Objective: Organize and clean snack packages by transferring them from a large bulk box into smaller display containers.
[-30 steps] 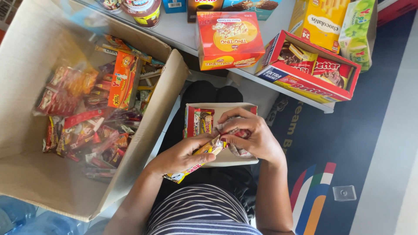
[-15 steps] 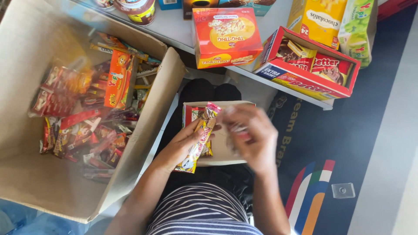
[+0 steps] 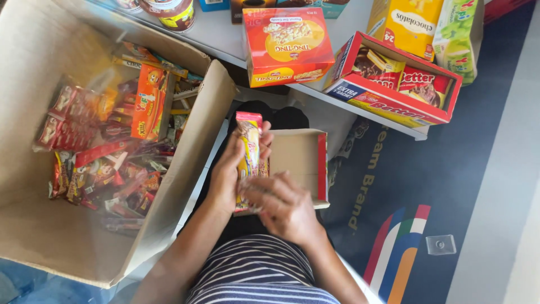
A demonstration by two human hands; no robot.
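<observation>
item: snack bars point(image 3: 248, 160), pinched upright between left hand point(image 3: 228, 174) and right hand point(image 3: 281, 205), over small box point(image 3: 301, 163). step: squaring the bundle.

my fingers point(image 3: 264, 138) are gripping a yellow and pink snack bar point(image 3: 248, 160) over a tan carton with a red edge point(image 3: 322, 169). i'm wearing a navy and white striped shirt point(image 3: 264, 273), facing a red and yellow box point(image 3: 287, 45).
</observation>
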